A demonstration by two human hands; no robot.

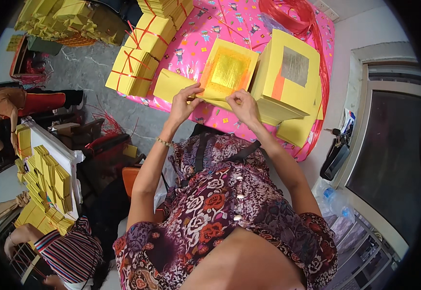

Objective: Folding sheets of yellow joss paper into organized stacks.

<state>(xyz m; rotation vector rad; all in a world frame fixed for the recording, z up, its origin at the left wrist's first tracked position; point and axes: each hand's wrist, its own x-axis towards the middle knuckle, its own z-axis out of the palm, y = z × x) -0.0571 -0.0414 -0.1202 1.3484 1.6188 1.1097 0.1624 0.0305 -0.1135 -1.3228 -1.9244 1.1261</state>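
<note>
My left hand [185, 102] is closed in a pinch at the near left corner of a yellow paper sheet [209, 79], which has a gold foil square with an orange border. At the sheet's near right corner, my right hand [243, 105] pinches the same near edge, fingers curled. That edge looks slightly raised or folded between the hands. Under and left of it lies plain yellow paper [172, 85]. Just right of my right hand stands a thick stack of yellow paper [273, 89], topped by a sheet with a silver foil square and an orange strip.
Yellow paper bundles [132, 72] tied with red string stand on the pink patterned tablecloth [184, 48] at left. Red plastic strands [292, 17] hang over the right side. A window [384, 145] is at right. Two people work at a white table [75, 159] with yellow bundles at left.
</note>
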